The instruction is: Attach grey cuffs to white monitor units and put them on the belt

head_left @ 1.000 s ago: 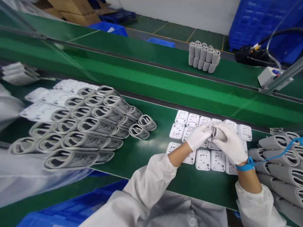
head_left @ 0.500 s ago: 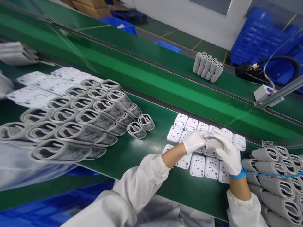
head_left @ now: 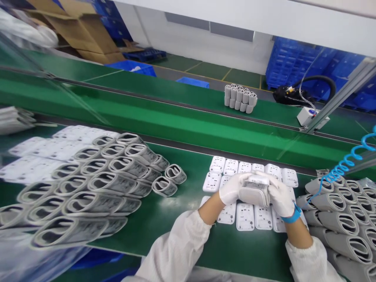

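Observation:
A rolled grey fabric cuff (head_left: 254, 194) is held between both hands above the green worktop. My gloved left hand (head_left: 235, 188) closes on its left end. My gloved right hand (head_left: 280, 196), with a blue band at the wrist, closes on its right end. Under and around the hands lie rows of white plastic housings (head_left: 245, 216) with small dark openings; the hands and the cuff hide some of them. Two small rolled cuffs (head_left: 164, 186) stand by themselves to the left of my left hand.
A large stack of printed rolled cuffs (head_left: 100, 184) fills the left, with more white housings (head_left: 32, 168) behind. Plain grey rolls (head_left: 337, 219) are piled at right, below a blue coiled cord (head_left: 346, 158). A green barrier (head_left: 164, 121) crosses behind; a metal post (head_left: 337, 98) rises at right.
The camera view has shifted, so the scene sits lower and more level. The cuff in my hands has turned, and its broad grey side now faces me.

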`<state>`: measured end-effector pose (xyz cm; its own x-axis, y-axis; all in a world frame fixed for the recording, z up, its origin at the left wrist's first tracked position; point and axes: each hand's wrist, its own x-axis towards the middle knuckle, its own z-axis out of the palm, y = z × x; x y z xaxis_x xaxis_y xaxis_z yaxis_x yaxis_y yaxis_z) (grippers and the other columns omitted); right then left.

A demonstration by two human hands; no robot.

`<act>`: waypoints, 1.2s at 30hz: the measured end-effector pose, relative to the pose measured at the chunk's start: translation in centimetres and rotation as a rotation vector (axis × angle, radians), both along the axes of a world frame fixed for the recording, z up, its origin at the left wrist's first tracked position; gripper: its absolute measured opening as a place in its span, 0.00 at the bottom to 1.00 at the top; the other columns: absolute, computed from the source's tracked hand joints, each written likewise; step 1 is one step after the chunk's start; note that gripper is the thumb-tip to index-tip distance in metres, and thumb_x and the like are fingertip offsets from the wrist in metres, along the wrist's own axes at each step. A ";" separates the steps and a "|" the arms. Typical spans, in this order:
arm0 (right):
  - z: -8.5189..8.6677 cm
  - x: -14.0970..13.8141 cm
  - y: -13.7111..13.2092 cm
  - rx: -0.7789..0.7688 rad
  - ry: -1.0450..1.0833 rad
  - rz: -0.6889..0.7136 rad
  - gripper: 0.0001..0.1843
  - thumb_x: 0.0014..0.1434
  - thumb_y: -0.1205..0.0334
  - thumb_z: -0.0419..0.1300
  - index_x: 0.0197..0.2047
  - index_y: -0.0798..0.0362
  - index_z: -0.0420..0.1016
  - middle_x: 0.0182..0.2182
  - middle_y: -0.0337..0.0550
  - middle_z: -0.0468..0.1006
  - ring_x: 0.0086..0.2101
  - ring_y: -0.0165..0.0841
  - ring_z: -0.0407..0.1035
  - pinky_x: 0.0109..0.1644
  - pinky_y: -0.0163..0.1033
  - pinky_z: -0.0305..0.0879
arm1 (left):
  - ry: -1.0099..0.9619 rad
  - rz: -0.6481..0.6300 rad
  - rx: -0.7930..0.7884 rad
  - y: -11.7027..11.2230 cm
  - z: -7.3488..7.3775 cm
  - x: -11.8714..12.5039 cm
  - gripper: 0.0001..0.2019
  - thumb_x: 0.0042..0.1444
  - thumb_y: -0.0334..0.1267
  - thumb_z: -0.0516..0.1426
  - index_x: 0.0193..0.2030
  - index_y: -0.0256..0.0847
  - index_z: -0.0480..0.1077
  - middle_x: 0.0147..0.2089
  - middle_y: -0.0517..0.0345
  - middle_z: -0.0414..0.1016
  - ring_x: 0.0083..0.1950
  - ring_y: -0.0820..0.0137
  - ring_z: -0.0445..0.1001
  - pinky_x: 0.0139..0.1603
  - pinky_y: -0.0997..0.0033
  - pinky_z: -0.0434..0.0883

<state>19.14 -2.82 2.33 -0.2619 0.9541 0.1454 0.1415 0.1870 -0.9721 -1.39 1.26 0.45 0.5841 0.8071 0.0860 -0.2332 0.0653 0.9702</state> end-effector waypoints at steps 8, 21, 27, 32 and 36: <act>0.3 1.0 0.5 0.014 -0.141 -0.017 0.35 0.65 0.35 0.67 0.64 0.50 0.83 0.61 0.55 0.82 0.63 0.54 0.75 0.69 0.59 0.73 | -0.017 0.087 -0.172 0.1 -0.4 0.2 0.16 0.52 0.44 0.73 0.43 0.36 0.82 0.45 0.47 0.86 0.48 0.56 0.83 0.54 0.55 0.78; -2.2 0.8 2.1 0.083 -0.242 -0.253 0.31 0.51 0.44 0.78 0.53 0.52 0.84 0.54 0.58 0.85 0.57 0.57 0.78 0.59 0.58 0.80 | 0.005 0.102 -0.157 1.1 -2.8 1.1 0.14 0.62 0.45 0.68 0.48 0.37 0.81 0.48 0.49 0.85 0.53 0.59 0.82 0.58 0.59 0.76; -2.4 0.9 2.7 0.072 -0.295 -0.241 0.28 0.52 0.45 0.75 0.51 0.52 0.84 0.52 0.58 0.85 0.52 0.57 0.79 0.54 0.59 0.81 | 0.097 0.155 -0.149 1.0 -3.3 1.5 0.09 0.62 0.31 0.62 0.48 0.38 0.80 0.43 0.54 0.84 0.50 0.62 0.81 0.57 0.61 0.77; -3.6 1.4 2.9 0.063 -0.256 -0.215 0.27 0.57 0.49 0.72 0.57 0.50 0.81 0.55 0.55 0.84 0.53 0.56 0.79 0.59 0.61 0.80 | 0.133 0.179 -0.091 1.2 -3.1 1.6 0.16 0.54 0.21 0.58 0.46 0.38 0.80 0.40 0.57 0.84 0.47 0.64 0.81 0.57 0.64 0.76; -5.7 2.4 3.7 0.103 -0.319 -0.240 0.27 0.63 0.48 0.67 0.61 0.51 0.76 0.58 0.59 0.82 0.58 0.57 0.77 0.65 0.64 0.75 | 0.231 0.208 0.030 1.8 -3.4 1.7 0.17 0.54 0.22 0.58 0.47 0.38 0.80 0.47 0.56 0.85 0.52 0.62 0.81 0.56 0.67 0.76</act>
<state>21.51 0.87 -3.39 -0.0811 0.9783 0.1908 0.4840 0.2060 -0.8505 0.34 3.05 -2.93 0.4138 0.9104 -0.0047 -0.0116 0.0104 0.9999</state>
